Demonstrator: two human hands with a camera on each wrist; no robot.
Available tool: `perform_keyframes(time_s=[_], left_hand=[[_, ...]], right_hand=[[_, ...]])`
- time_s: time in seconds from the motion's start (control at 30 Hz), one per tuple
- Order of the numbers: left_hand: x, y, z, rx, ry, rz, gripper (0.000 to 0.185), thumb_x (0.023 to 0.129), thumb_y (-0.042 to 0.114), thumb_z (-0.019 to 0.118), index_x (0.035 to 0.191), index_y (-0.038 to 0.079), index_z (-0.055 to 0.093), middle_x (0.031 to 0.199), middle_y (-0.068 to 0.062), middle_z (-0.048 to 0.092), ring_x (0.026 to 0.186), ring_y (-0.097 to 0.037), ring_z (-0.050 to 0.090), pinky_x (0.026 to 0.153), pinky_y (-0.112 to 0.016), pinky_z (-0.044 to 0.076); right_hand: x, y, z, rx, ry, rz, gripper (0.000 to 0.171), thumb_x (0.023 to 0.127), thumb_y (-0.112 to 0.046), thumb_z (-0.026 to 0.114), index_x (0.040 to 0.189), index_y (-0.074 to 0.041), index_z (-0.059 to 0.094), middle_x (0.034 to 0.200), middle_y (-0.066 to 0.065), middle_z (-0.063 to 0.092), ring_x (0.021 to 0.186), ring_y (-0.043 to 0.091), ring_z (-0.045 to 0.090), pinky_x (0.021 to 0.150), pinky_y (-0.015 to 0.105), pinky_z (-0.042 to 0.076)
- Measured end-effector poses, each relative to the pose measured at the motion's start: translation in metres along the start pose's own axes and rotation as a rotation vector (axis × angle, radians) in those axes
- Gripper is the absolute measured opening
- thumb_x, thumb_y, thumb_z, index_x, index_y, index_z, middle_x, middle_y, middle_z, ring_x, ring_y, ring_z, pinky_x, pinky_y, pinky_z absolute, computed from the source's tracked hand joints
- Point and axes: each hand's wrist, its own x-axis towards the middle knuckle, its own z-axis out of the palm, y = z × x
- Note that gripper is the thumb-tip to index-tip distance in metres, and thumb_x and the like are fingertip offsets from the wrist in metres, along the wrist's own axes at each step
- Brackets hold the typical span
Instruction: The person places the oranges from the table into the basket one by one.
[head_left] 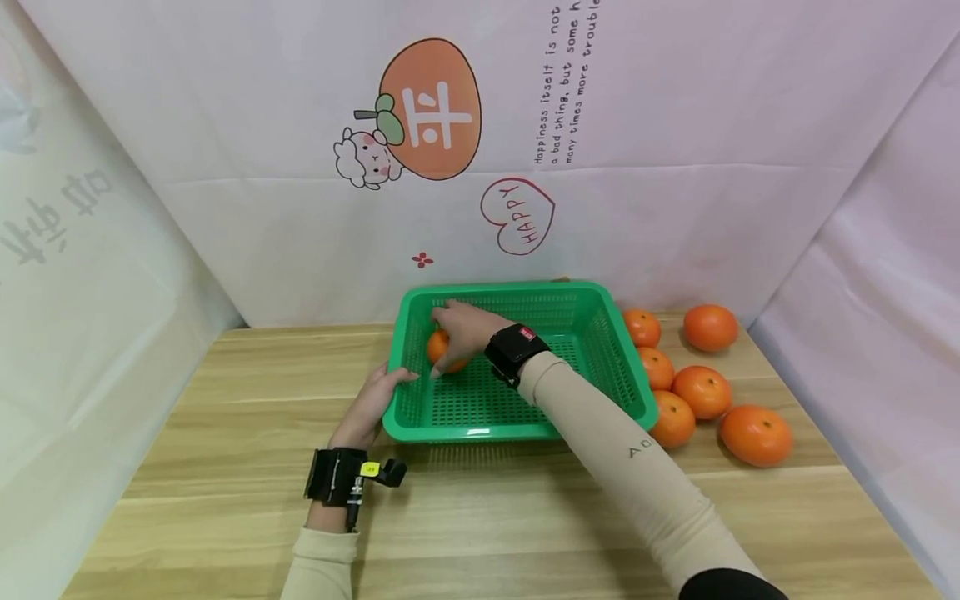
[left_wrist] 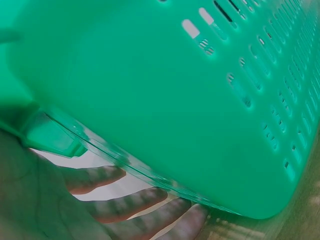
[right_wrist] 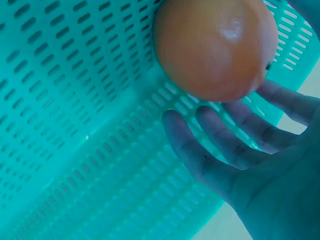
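Observation:
A green plastic basket [head_left: 517, 433] with slotted walls stands on the table. My left hand [head_left: 369, 408] holds its left side, thumb over the rim and fingers [left_wrist: 132, 202] along the outside of the wall. Inside the basket, at the left end, lies a mandarin orange [head_left: 437, 345]. My right hand [head_left: 470, 327] reaches in over it, thumb and fingers spread around the fruit. Seen from the right wrist, the fingers are loosely extended beside the mandarin orange [right_wrist: 215, 50], and the thumb is mostly out of frame.
Several more mandarin oranges [head_left: 702, 392] lie on the wooden table [head_left: 480, 533] right of the basket, some against its wall. Behind the basket hangs a printed white cloth [head_left: 645, 233], with cloth on both sides too. My right forearm crosses the basket's front right rim.

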Motion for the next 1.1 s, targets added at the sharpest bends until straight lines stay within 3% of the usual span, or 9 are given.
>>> perform_keyframes(time_s=[0.6, 1.1], left_hand=[[-0.002, 0.000, -0.001, 0.006, 0.016, -0.010, 0.066, 0.105, 0.026, 0.045, 0.167, 0.014, 0.027, 0.155, -0.023, 0.052, 0.136, -0.034, 0.059, 0.098, -0.032, 0.058], [-0.002, 0.000, 0.002, 0.004, 0.015, 0.000, 0.066, 0.105, 0.026, 0.046, 0.167, 0.015, 0.026, 0.156, -0.023, 0.051, 0.137, -0.034, 0.057, 0.100, -0.033, 0.056]], right_hand=[[-0.036, 0.003, -0.028, -0.053, 0.059, -0.039, 0.103, 0.079, -0.050, 0.090, 0.159, -0.006, 0.041, 0.157, 0.017, 0.047, 0.137, 0.033, 0.055, 0.115, 0.047, 0.051], [-0.077, 0.018, -0.053, -0.045, 0.139, -0.016, 0.107, 0.076, -0.052, 0.092, 0.158, -0.006, 0.042, 0.151, 0.016, 0.051, 0.132, 0.031, 0.058, 0.112, 0.047, 0.053]])
